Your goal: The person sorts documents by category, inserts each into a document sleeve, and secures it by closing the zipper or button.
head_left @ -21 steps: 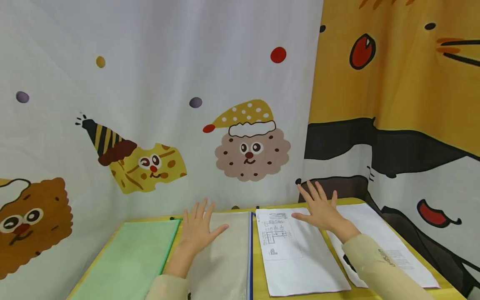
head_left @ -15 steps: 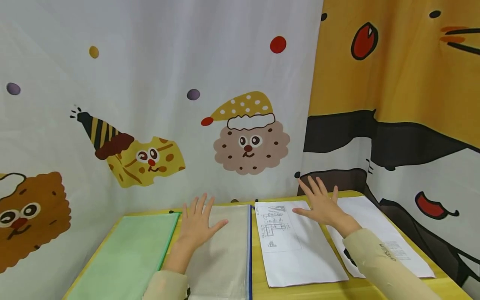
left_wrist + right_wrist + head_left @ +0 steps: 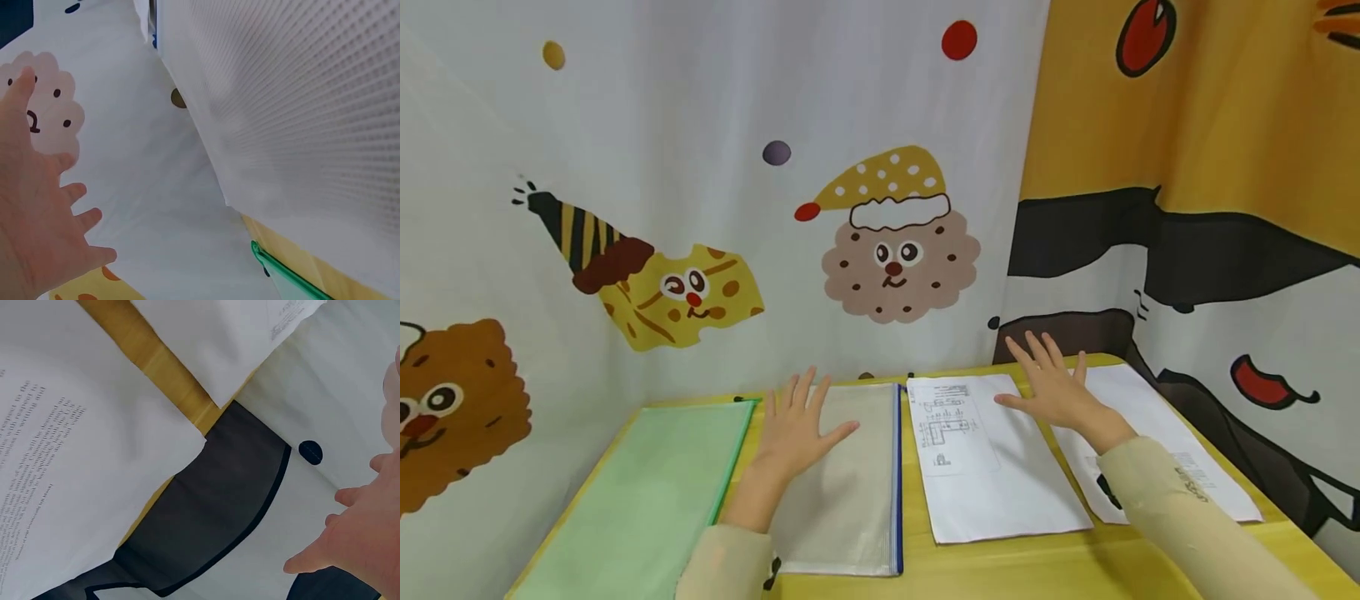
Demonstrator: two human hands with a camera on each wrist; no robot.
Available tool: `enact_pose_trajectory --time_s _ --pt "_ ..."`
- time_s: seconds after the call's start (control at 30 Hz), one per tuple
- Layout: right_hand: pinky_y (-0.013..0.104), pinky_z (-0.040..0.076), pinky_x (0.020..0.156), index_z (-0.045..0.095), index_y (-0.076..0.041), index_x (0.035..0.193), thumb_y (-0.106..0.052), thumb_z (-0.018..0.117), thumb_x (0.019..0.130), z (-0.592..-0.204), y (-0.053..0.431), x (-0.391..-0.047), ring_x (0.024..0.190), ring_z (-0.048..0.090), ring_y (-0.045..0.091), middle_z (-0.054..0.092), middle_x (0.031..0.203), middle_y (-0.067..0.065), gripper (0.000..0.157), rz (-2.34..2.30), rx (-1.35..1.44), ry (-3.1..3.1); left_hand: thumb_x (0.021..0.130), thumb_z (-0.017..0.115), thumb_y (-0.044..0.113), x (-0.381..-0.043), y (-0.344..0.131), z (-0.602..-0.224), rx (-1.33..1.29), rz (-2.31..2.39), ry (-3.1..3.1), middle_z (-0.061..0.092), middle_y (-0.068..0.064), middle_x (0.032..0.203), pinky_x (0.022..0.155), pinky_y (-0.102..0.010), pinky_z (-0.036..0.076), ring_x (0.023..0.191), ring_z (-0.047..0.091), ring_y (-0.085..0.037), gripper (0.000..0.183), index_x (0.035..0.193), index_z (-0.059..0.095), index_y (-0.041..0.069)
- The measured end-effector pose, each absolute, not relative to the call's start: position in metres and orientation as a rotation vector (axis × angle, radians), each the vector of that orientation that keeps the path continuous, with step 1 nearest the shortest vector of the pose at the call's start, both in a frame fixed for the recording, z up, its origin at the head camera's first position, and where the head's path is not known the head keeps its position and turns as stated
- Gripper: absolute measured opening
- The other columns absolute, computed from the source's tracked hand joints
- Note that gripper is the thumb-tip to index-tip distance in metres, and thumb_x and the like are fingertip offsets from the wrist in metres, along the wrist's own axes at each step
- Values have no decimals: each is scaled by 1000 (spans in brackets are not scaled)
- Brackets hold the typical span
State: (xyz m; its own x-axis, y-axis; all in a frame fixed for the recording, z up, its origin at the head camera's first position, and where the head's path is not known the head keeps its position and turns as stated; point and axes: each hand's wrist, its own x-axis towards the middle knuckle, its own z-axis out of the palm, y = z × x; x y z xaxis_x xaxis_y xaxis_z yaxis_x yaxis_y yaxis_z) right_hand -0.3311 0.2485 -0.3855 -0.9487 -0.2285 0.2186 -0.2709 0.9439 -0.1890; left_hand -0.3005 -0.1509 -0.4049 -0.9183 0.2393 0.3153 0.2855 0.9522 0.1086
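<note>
My left hand (image 3: 793,433), fingers spread, is raised above a clear zip folder (image 3: 857,500) with a blue edge. In the left wrist view that hand (image 3: 44,206) shows beside the folder's ribbed surface (image 3: 300,125). My right hand (image 3: 1052,392) hovers with spread fingers over two stacks of white paper. The nearer-to-middle paper (image 3: 992,492) carries a technical drawing; the far-right paper (image 3: 1165,433) has small printed text and is partly hidden by the sleeve. The right wrist view shows the hand (image 3: 362,537) apart from both sheets. Neither hand holds anything.
A green zip folder (image 3: 640,483) lies at the left of the yellow table (image 3: 1000,571). Behind the table's back edge hangs a white curtain (image 3: 715,100) with cartoon prints, meeting an orange and black patterned part (image 3: 1097,133) at the right.
The head view has tilted down, so the curtain prints, table, folders and papers sit higher in the picture and more of the table's front shows. Both hands stay spread and raised.
</note>
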Motion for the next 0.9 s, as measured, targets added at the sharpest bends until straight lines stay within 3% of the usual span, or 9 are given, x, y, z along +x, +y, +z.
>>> enact_pose_trajectory --time_s 0.37,0.63,0.9 --pt "79 -11 96 7 -16 153 -68 57 79 -375 251 -330 141 -5 46 3 155 24 102 341 395 -2931 80 38 79 -299 -144 -393 -389 -203 -2842 12 -8 158 112 -62 13 141 18 -38 94 151 21 20" --pt "79 3 98 15 -14 152 -77 53 74 -378 254 -320 139 9 48 16 153 25 107 279 321 -2931 79 37 80 -281 -140 -397 -394 -221 -2893 14 -6 158 113 -61 15 139 25 -37 95 151 19 22" --pt "80 5 97 19 -13 151 -71 59 75 -380 261 -315 138 13 48 20 152 25 104 284 306 -2935 79 42 78 -262 -137 -397 -428 -264 -2921 18 -5 157 109 -62 23 138 28 -35 94 151 20 21"
